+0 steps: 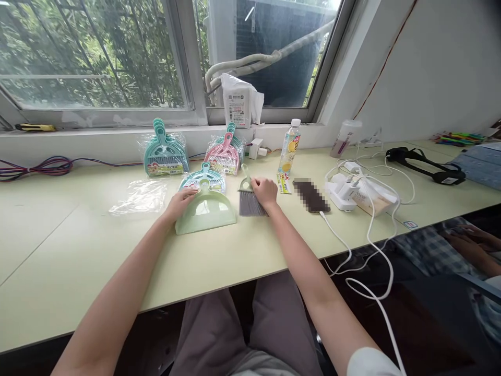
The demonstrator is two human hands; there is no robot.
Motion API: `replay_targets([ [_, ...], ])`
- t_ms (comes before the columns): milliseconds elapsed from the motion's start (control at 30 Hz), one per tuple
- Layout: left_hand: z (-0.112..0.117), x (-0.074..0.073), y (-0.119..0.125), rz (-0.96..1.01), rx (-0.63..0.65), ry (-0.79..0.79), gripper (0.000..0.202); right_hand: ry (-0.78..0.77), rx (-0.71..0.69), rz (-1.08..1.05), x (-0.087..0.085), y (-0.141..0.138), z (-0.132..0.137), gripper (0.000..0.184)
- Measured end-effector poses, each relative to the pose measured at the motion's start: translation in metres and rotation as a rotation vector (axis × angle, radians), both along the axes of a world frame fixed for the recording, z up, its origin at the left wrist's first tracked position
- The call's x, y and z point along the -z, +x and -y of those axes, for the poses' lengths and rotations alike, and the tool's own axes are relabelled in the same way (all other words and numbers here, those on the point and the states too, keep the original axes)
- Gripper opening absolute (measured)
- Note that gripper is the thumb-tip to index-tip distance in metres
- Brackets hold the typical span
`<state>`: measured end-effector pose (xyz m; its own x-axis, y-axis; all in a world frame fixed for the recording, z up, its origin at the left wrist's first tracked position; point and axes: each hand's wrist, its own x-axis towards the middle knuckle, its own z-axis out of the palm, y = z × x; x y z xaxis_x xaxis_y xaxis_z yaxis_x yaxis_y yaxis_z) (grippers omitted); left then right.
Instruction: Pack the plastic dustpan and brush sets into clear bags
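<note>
A pale green dustpan (207, 211) lies on the table with its wide mouth toward me. My left hand (182, 202) holds it by the upper left edge, fingers over the rim near the handle. To its right, a small hand brush (246, 184) with a light green head and grey bristles (250, 204) points bristles down toward me. Its right side is in my right hand (266, 192), which is closed around it and hides part of the head. Behind the dustpan lies a wrapped teal dustpan-and-brush set (203, 177). A small printed label card (284, 184) rests right of my right hand.
Wrapped teal sets (164, 151) and a pink one (225, 154) lean at the back wall. Clear plastic wrapping (141, 197) lies left. Rightward are a drink bottle (289, 146), a blurred phone (312, 196), a power strip (342, 193) and loose white cables. Another person sits at far right.
</note>
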<state>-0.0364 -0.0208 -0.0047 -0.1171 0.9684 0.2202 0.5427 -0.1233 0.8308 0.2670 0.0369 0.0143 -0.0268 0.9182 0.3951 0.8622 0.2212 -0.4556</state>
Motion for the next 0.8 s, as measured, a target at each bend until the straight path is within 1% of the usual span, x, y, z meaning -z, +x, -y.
replay_targets([
  [67, 0.0, -0.001, -0.007, -0.076, -0.005, 0.043, 0.044, -0.002, -0.024, 0.172, 0.003, -0.001, 0.002, 0.045],
  [167, 0.001, -0.003, -0.015, -0.165, -0.07, 0.054, 0.047, -0.045, -0.018, 0.297, 0.008, -0.004, 0.004, 0.043],
  [233, 0.002, -0.003, -0.019, -0.226, -0.119, 0.054, 0.047, -0.058, 0.016, 0.32, 0.01, -0.006, 0.005, 0.042],
  [300, 0.002, -0.001, -0.02, -0.261, -0.129, 0.043, 0.045, -0.072, 0.03, 0.33, 0.01, -0.007, 0.005, 0.041],
  [400, 0.001, 0.002, -0.019, -0.285, -0.128, 0.021, 0.04, -0.114, 0.012, 0.324, 0.01, -0.01, 0.007, 0.039],
  [533, -0.001, 0.002, -0.019, -0.305, -0.174, -0.004, 0.032, -0.199, -0.009, 0.309, 0.009, -0.01, 0.009, 0.035],
  [633, -0.002, 0.0, -0.022, -0.239, -0.277, -0.052, 0.027, -0.216, 0.015, 0.285, 0.006, -0.008, 0.007, 0.036],
  [700, -0.003, -0.001, -0.023, -0.134, -0.364, -0.102, 0.024, -0.194, 0.039, 0.215, 0.002, -0.007, 0.007, 0.033],
  [767, -0.003, -0.002, -0.019, 0.014, -0.392, -0.126, 0.027, -0.17, 0.026, 0.081, -0.004, -0.009, 0.009, 0.029],
  [800, -0.002, -0.003, -0.014, 0.098, -0.37, -0.124, 0.03, -0.16, 0.001, 0.006, -0.006, -0.012, 0.011, 0.027],
])
